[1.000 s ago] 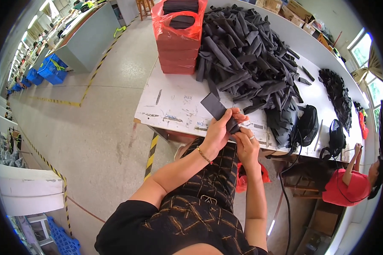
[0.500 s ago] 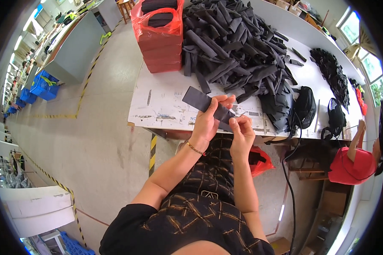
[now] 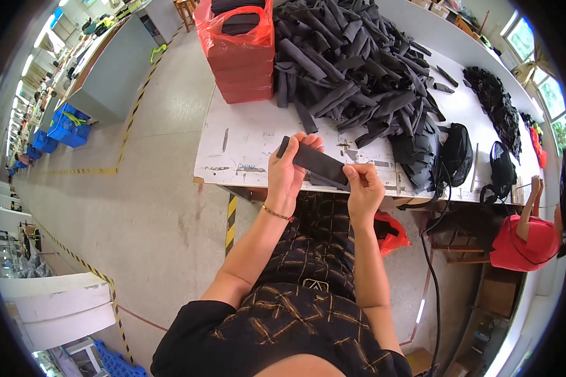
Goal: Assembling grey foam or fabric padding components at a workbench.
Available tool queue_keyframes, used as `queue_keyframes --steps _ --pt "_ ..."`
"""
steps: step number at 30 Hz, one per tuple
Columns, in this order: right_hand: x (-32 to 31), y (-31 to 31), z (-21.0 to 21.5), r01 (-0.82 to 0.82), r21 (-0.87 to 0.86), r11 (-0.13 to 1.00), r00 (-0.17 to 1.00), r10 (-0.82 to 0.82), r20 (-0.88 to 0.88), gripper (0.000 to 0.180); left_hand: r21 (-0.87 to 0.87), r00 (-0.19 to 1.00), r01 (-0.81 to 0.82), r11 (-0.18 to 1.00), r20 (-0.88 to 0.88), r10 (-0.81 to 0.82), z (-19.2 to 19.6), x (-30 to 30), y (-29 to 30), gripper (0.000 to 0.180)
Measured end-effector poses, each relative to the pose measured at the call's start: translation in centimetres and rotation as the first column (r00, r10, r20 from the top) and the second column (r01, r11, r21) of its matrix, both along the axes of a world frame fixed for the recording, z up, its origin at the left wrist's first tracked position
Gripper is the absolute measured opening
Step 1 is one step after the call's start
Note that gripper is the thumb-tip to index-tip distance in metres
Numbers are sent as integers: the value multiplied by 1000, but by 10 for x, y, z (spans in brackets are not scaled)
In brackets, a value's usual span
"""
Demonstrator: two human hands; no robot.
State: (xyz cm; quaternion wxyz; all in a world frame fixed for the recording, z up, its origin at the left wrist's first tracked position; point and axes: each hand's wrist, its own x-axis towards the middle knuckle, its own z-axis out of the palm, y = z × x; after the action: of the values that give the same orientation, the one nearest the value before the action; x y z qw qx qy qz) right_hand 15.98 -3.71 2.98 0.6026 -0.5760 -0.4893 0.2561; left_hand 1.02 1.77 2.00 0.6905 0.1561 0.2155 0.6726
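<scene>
Between my hands a black fabric strip [image 3: 319, 162] is stretched flat, slanting down to the right over the table's front edge. My left hand [image 3: 287, 168] grips its upper left end, thumb on top and fingers behind. My right hand [image 3: 365, 191] pinches the lower right end between thumb and fingers. Beyond them a large heap of similar black fabric pieces [image 3: 352, 69] covers the far middle of the white table [image 3: 233, 147]. A neater stack of flat dark pieces [image 3: 415, 160] lies right of my right hand.
A red plastic bag [image 3: 242, 72] packed with dark pieces stands at the table's far left. Black mesh pouches [image 3: 457, 154] and a black cable [image 3: 429, 264] are at the right. A person in red [image 3: 527, 242] sits further right. Another red bag [image 3: 393, 234] hangs below the table edge.
My left hand has slid left toward the strip's upper end, and my right hand has moved slightly right. More of the strip now shows between them.
</scene>
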Motion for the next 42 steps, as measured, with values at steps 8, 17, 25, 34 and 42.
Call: queue_keyframes --steps 8,17,25,34,42 --pt "24 -3 -3 -115 39 993 843 119 -524 23 76 987 -155 985 -31 158 -9 -13 13 26" --pt "3 -4 1 -338 -212 917 905 255 -340 32 19 996 -80 997 -33 80 -7 -3 9 28" --pt "11 3 1 -248 -143 958 961 225 -159 14 131 995 -64 989 -63 72 -4 -8 12 25" --pt "21 1 4 -111 56 992 991 115 -75 13 197 985 -171 966 55 163 -8 -39 36 24" --pt "-11 6 10 -157 189 969 957 102 271 5 171 1000 -4 985 27 -1 -6 -25 24 26"
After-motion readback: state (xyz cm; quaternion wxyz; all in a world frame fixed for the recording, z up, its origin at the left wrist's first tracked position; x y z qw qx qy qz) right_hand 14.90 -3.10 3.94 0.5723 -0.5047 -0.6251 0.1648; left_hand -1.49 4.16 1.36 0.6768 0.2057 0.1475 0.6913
